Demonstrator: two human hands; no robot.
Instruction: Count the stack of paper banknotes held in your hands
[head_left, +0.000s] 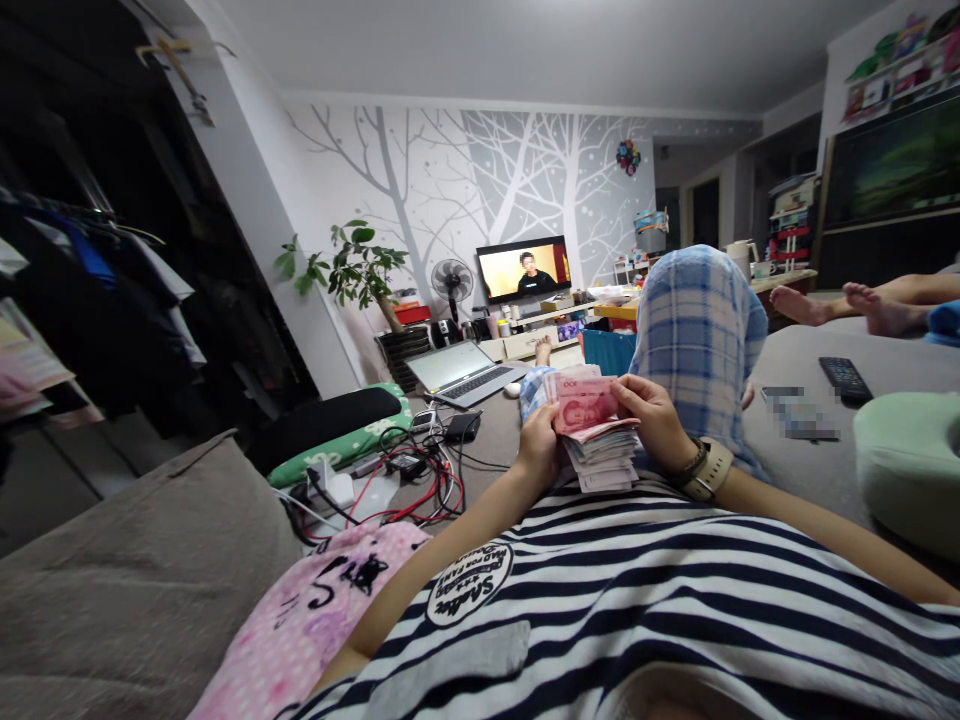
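A thick bundle of banknotes (pixel 600 460) is held in front of the striped shirt, its lower ends fanned out toward me. Upright at its top stands a red 100 note (pixel 585 403) with a printed portrait. My left hand (pixel 538 440) is closed around the left edge of the bundle. At the upper right corner of the red note, my right hand (pixel 656 412) pinches with thumb and fingers. A watch with a pale strap (pixel 711 468) and a dark bracelet are on the right wrist. The hidden fingers behind the notes do not show.
On the grey sofa lie an open laptop (pixel 465 372), tangled cables (pixel 431 480) and a pink blanket (pixel 337 590) to the left. A remote control (pixel 844 379) and a pale green cushion (pixel 909 470) are at the right. Another person's bare feet (pixel 832 303) rest beyond.
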